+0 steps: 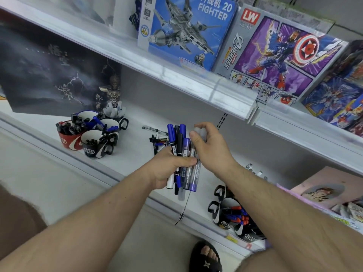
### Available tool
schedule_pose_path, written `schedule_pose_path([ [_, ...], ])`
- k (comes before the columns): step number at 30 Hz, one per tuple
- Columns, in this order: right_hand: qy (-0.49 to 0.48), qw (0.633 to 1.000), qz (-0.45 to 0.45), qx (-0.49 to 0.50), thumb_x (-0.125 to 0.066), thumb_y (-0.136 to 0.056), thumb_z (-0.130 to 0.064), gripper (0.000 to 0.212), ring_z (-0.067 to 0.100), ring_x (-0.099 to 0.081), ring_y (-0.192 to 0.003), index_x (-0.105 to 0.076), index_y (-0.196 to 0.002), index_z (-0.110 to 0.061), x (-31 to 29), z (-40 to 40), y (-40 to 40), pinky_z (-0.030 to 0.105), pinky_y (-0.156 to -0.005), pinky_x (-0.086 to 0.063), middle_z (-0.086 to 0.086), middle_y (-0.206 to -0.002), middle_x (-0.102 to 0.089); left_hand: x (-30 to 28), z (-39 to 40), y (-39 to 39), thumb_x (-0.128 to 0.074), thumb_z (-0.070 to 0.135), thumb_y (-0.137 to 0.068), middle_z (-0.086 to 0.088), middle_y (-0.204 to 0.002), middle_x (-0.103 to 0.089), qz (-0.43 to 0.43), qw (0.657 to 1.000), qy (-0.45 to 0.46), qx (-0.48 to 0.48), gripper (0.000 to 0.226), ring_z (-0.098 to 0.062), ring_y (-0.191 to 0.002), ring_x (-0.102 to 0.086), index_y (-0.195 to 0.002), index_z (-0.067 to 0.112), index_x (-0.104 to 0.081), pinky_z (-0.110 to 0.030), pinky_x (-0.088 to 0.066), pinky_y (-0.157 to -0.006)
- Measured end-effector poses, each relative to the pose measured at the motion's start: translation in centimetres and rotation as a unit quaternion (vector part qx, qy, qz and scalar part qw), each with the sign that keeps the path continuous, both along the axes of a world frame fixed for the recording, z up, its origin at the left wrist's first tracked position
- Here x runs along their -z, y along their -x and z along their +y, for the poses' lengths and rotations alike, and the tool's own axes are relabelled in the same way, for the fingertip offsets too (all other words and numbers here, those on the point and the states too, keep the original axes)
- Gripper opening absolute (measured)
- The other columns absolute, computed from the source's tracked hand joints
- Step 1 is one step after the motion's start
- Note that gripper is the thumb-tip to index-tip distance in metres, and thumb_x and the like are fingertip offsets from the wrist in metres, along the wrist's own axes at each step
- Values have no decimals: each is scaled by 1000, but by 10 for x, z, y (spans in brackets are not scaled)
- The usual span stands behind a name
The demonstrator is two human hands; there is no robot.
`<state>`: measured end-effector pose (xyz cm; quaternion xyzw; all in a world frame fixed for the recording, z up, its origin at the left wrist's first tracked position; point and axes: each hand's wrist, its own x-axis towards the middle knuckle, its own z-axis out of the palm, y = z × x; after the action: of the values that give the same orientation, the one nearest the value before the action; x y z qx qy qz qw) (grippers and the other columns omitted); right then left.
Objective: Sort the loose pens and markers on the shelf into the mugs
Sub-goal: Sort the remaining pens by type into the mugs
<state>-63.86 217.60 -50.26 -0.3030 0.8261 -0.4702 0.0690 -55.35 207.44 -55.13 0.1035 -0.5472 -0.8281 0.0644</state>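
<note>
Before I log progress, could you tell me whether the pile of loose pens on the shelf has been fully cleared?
No, several loose pens lie on the shelf just beyond the bundle gripped by the left hand.

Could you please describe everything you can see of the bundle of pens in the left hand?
The bundle of pens is a fistful of blue, black and clear-barrelled markers, upright and fanned, caps mostly up. The left hand grips it mid-length above the shelf; the right hand pinches its rightmost clear pens near the top.
</note>
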Motion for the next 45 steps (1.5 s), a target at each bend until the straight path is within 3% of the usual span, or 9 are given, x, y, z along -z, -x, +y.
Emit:
schedule_pose_path([
  [7, -20, 998, -40, 40, -49, -100, -28, 26, 9, -50, -55, -50, -125, -21, -4, -49, -16, 24, -48, -40, -2, -82, -58, -18, -51, -17, -67, -10, -81, -7, -85, -74, -33, 995, 95, 0, 22, -19, -81, -69, -91, 9, -71, -33, -56, -81],
  [13, 10, 995, -92, 47, -49, -99, -29, 39, 13, -53, -54, -41, -137, -28, -7, -86, -11, 24, -50, -45, 2, -80, -64, -33, -97, -17, -72, -4, -81, -7, -90, -75, -65, 984, 169, -4, 22, -16, -80, -70, -100, 6, -70, -22, -54, -69],
  [16, 62, 988, -118, 77, -48, -99, -24, 44, 16, -54, -56, -35, -141, -28, 0, -107, -1, 28, -53, -46, 9, -88, -67, -39, -128, -11, -74, 2, -82, -6, -80, -72, -102, 975, 197, -14, 18, -17, -65, -67, -97, 5, -64, -27, -51, -60],
  [20, 99, 978, -145, 115, -50, -99, -22, 24, 11, -53, -59, -48, -123, -19, 16, -131, 19, 19, -47, -42, 6, -92, -68, -40, -171, -1, -70, 4, -87, -10, -82, -70, -135, 965, 220, -44, 15, -18, -59, -62, -89, 8, -56, -30, -50, -56],
  [25, 73, 980, -117, 144, -51, -96, -28, 11, 19, -55, -64, -54, -104, -21, 46, -156, 48, 32, -58, -41, 5, -91, -68, -28, -218, 6, -70, 6, -87, -9, -72, -62, -170, 953, 246, -51, 14, -19, -55, -59, -88, 5, -56, -32, -50, -53],
  [31, 61, 986, -100, 121, -54, -95, -33, 27, 18, -62, -72, -49, -121, -31, 75, -192, 74, 33, -65, -52, -1, -92, -68, -4, -268, 11, -70, 7, -89, -6, -66, -63, -185, 953, 187, -152, 14, -15, -49, -57, -83, 9, -57, -23, -48, -45],
  [36, 54, 988, -102, 99, -58, -90, -27, 7, 21, -62, -70, -62, -95, -24, 95, -229, 94, 39, -64, -54, 1, -89, -69, 26, -301, 23, -73, 11, -87, -5, -64, -62, -167, 947, 121, -247, 14, -15, -50, -56, -81, 8, -61, -25, -49, -45],
  [40, 41, 996, -20, 71, -58, -90, -28, 9, 21, -64, -68, -60, -83, -24, 100, -265, 111, 43, -69, -56, -4, -74, -67, 51, -316, 28, -69, 13, -90, -3, -60, -60, -147, 935, 101, -307, 13, -18, -53, -53, -82, 9, -59, -27, -50, -48],
  [45, 52, 996, 28, 66, -59, -90, -30, 8, 17, -63, -72, -59, -88, -22, 103, -318, 131, 23, -59, -47, -5, -77, -65, 72, -325, 28, -64, 22, -94, -5, -66, -59, -119, 938, 48, -321, 16, -20, -55, -53, -83, 13, -58, -30, -47, -53],
])
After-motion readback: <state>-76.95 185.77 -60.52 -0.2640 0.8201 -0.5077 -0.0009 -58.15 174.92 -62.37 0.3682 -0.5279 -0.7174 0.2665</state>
